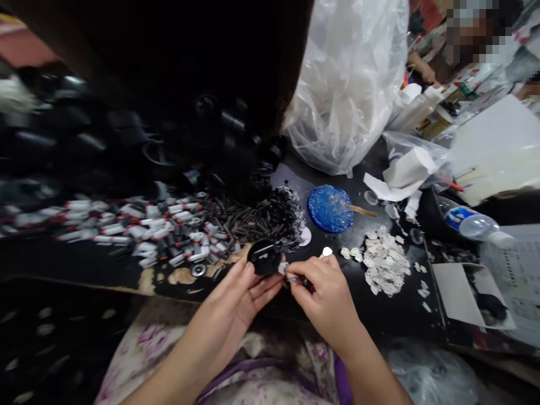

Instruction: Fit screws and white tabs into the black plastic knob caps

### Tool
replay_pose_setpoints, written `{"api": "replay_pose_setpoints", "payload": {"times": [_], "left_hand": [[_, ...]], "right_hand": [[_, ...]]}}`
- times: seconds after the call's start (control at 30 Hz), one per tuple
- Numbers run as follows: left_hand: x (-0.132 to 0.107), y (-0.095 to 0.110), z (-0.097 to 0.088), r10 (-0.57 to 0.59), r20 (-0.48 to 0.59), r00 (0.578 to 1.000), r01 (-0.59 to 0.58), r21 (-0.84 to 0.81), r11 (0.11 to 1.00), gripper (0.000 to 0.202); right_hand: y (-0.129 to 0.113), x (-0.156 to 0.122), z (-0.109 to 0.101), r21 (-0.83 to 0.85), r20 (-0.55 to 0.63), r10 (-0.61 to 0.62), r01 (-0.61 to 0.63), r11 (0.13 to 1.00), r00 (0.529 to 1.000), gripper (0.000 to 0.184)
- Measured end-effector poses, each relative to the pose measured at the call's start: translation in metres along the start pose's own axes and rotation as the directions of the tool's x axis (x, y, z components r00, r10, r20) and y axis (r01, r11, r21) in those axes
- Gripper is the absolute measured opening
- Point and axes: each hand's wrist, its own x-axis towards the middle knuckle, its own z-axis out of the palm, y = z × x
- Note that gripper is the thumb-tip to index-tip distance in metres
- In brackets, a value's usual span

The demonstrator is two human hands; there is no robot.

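My left hand (238, 304) holds a round black plastic cap (264, 257), its hollow side turned up. Close beside it, my right hand (323, 292) is closed on a slim metal tool (297, 279) whose exact kind is partly hidden by the fingers. At the tool's tip, by the cap's rim, is a small whitish piece (283, 268). To the right lies a pile of thin white plates (386, 261). Behind my hands is a blue lid (324, 208) smeared with clear grease, a wooden stick (360, 210) resting on it. Left of the lid are small black parts (287, 216) and dark springs (240, 218).
White-and-grey cylinders with red ends (160, 228) spread along the left. Black plastic parts (156, 152) heap behind them. A clear plastic bag (346, 84) stands at the back. To the right are a plastic bottle (472, 225) and an open box (455, 292). Another person's hand (422, 70) shows at upper right.
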Motion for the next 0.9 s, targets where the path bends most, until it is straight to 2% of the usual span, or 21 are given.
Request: {"api": "replay_pose_setpoints", "payload": {"times": [0.17,0.3,0.47,0.6,0.73,0.9], "left_hand": [[-0.004,0.008,-0.003,-0.007,-0.05,0.999,0.003,-0.072,0.997,0.03],[-0.003,0.009,-0.008,0.035,-0.1,0.994,-0.03,0.044,0.999,0.032],[-0.003,0.006,-0.01,0.105,-0.06,0.993,-0.091,0.211,0.973,0.033],[-0.003,0.003,-0.013,0.133,0.003,0.991,-0.129,0.253,0.959,0.035],[0.001,-0.001,-0.02,0.193,0.099,0.976,-0.214,0.288,0.934,0.027],[0.0,-0.004,-0.025,0.205,0.153,0.967,-0.246,0.331,0.911,0.023]], "right_hand": [[-0.01,0.005,0.01,0.077,-0.054,-0.122,0.126,0.989,0.991,0.012],[-0.013,0.005,0.008,-0.02,-0.042,-0.192,0.192,0.981,0.98,0.017],[-0.016,0.008,0.009,-0.104,-0.029,-0.214,0.21,0.972,0.976,0.016],[-0.017,0.009,0.012,-0.095,-0.052,-0.229,0.224,0.97,0.972,0.015],[-0.018,0.008,0.012,-0.082,-0.044,-0.219,0.215,0.973,0.975,0.015],[-0.017,0.007,0.01,-0.064,-0.052,-0.194,0.191,0.979,0.98,0.016]]}}
